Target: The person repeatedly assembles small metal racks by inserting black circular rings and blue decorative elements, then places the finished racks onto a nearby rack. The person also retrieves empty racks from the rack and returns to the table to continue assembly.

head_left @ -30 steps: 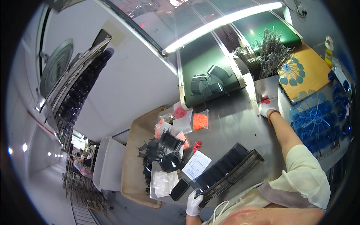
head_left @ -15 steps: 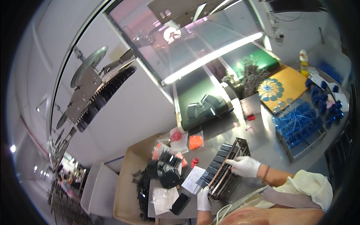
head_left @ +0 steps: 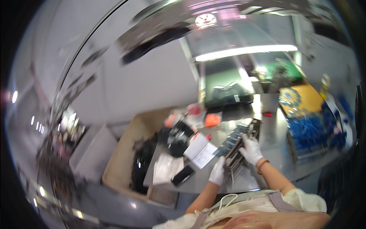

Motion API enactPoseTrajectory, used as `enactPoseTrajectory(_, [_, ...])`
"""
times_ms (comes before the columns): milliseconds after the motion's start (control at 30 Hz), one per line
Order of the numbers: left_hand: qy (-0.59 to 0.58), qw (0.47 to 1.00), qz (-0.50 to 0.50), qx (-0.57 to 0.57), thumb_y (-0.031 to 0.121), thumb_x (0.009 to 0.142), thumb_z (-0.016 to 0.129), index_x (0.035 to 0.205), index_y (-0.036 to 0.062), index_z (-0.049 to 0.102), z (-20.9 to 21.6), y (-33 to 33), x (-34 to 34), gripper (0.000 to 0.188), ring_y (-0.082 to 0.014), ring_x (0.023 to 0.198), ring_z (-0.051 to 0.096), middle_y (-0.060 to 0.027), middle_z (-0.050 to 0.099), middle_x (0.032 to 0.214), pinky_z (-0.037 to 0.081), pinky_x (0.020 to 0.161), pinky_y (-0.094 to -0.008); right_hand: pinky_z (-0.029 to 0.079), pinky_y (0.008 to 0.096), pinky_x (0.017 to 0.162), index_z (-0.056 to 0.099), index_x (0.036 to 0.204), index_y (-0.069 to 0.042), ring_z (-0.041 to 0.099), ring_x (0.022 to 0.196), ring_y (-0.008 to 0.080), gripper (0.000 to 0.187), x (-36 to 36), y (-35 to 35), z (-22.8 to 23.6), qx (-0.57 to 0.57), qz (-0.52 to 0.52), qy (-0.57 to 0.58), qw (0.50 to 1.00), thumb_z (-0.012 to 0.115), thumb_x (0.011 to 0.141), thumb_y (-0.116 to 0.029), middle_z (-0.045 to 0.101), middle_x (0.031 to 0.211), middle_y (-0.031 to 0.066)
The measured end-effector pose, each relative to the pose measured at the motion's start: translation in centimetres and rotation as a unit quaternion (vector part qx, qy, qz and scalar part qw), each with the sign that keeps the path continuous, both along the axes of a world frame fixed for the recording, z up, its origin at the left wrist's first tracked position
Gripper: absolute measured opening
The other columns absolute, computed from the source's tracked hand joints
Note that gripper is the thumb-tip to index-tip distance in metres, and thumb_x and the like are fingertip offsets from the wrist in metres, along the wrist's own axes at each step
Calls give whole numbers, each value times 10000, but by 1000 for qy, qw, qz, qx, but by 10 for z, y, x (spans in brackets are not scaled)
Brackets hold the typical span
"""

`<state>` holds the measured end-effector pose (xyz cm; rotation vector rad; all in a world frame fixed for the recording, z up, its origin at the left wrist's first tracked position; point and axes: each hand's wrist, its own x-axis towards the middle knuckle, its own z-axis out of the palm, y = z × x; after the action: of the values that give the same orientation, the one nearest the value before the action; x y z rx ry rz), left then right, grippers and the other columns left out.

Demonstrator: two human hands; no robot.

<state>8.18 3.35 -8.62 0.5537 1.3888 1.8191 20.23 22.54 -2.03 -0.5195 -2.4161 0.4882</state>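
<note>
A metal rack [head_left: 237, 163] stands at a slant on the steel table, with a row of dark, glossy lens-like plates [head_left: 233, 138] along its left side. My white-gloved left hand [head_left: 217, 171] is closed on the rack's near end. Farther up its right side, my white-gloved right hand [head_left: 251, 151] grips the rack's edge. Blur hides the exact placing of the fingertips. Just left of the rack lies an opened, written-on paper booklet [head_left: 201, 152], beside a black phone [head_left: 183, 175].
Dark plastic-wrapped pieces [head_left: 177, 138] and an orange packet [head_left: 213, 120] lie left of the rack. A large tan bin [head_left: 121, 160] stands at the table's left. Blue disc-like parts [head_left: 305, 128] fill a tray at right. Behind is a green conveyor belt [head_left: 225, 76].
My view has swung, shifting the table scene and blurring the picture. Both hands stay on the rack; more of my left forearm shows now.
</note>
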Motion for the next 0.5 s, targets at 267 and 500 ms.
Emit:
enactPoseTrajectory(267, [-154, 984, -13, 93, 406, 1049, 616, 1135, 63, 697, 12, -4, 15, 363, -131, 1022, 624, -17, 713, 1067, 475, 971, -292, 423, 472, 1129, 396, 1548, -34, 535, 1338, 439, 690, 58, -51, -106, -329, -58, 34, 942, 623, 991, -372, 542, 1462, 273])
enactPoseTrajectory(500, [-405, 823, -166, 362, 385, 1116, 468, 1170, 99, 659, 54, 45, 26, 348, -190, 987, 609, -52, 679, 1020, 463, 1024, -306, 515, 439, 937, 625, 1219, 24, 654, 1044, 366, 304, 68, -39, -80, -128, -102, 101, 981, 638, 982, -167, 682, 1119, 216])
